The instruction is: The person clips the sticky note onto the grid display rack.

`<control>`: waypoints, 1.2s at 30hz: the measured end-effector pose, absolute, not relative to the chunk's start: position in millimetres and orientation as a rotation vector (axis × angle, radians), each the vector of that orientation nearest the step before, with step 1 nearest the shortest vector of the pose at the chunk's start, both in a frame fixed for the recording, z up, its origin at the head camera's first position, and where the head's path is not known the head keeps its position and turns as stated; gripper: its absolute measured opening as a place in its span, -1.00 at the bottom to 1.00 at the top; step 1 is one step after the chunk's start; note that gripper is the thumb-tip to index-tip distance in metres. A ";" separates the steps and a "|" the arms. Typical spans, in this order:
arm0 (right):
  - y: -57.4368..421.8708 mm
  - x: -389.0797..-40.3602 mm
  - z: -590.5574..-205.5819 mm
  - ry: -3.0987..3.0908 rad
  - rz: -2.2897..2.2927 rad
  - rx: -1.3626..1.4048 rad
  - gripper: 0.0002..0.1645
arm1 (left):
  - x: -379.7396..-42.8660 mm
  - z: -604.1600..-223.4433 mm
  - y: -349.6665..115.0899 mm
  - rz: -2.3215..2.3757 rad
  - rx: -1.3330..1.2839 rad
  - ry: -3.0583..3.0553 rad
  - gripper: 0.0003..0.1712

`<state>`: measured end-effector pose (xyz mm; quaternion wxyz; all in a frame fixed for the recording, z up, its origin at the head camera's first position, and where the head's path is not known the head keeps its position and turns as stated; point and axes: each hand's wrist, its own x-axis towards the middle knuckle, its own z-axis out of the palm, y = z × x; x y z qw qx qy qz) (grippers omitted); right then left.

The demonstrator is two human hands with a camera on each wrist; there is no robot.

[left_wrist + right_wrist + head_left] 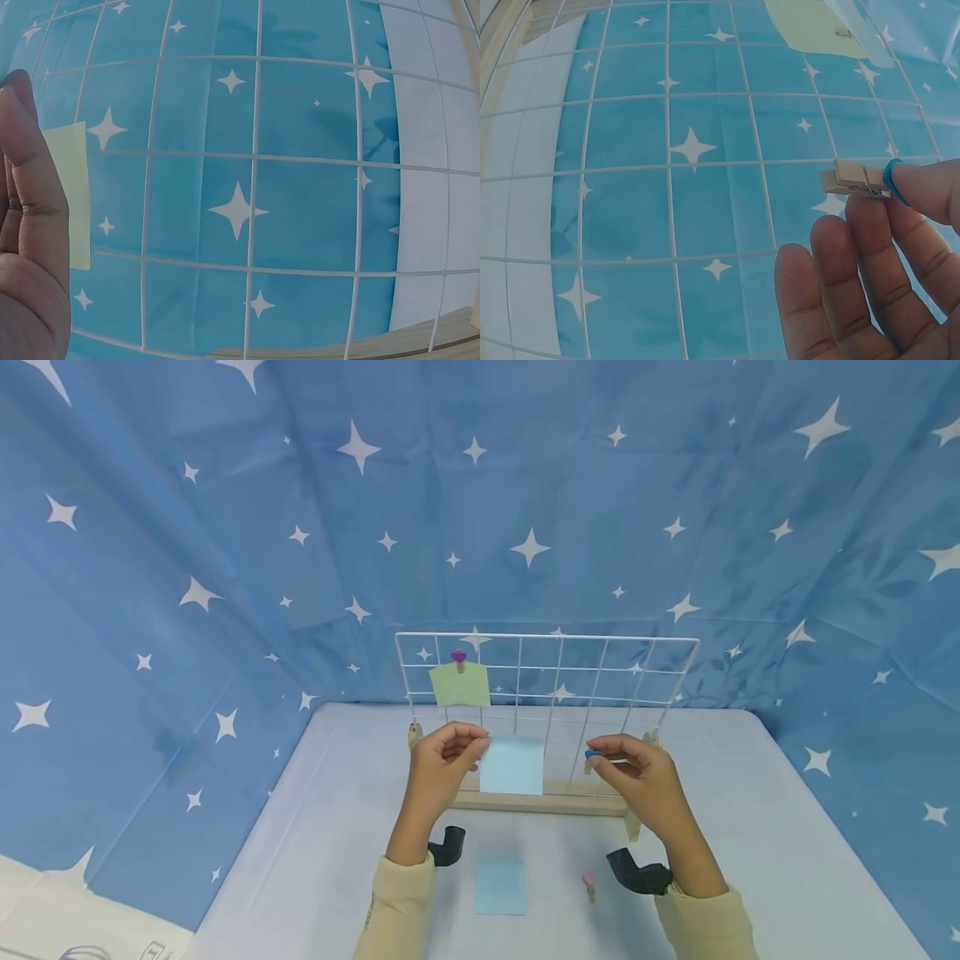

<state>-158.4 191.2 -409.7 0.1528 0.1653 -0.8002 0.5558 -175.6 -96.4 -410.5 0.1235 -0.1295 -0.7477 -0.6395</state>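
Note:
My left hand (442, 768) pinches a light blue paper square (512, 766) by its upper left corner, in front of a white wire grid rack (555, 636). To the right, my right hand (641, 770) holds a small wooden clothespin (849, 177) with a blue top between thumb and fingers. Its wooden jaws point away from the fingertips, toward the grid in the right wrist view. A pale green paper (461, 687) hangs at the grid's upper left under a clothespin with a purple heart (459, 657).
On the white table (315, 877) lie another light blue paper (501, 893) and a clothespin with a pink top (589, 883). The rack stands on a wooden base (540, 804). Behind it hangs a blue curtain (480, 502) with white stars.

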 end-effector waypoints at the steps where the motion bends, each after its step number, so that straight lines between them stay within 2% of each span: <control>1: 191.1 -158.3 -409.3 -2.297 1.586 0.475 -0.81 | -175.9 -409.9 -95.9 -1.868 -0.380 -2.181 -0.90; 36: 189.6 -164.8 -394.3 -2.278 1.505 0.532 -0.80 | -191.9 -393.0 -85.4 -1.783 -0.464 -2.134 -0.87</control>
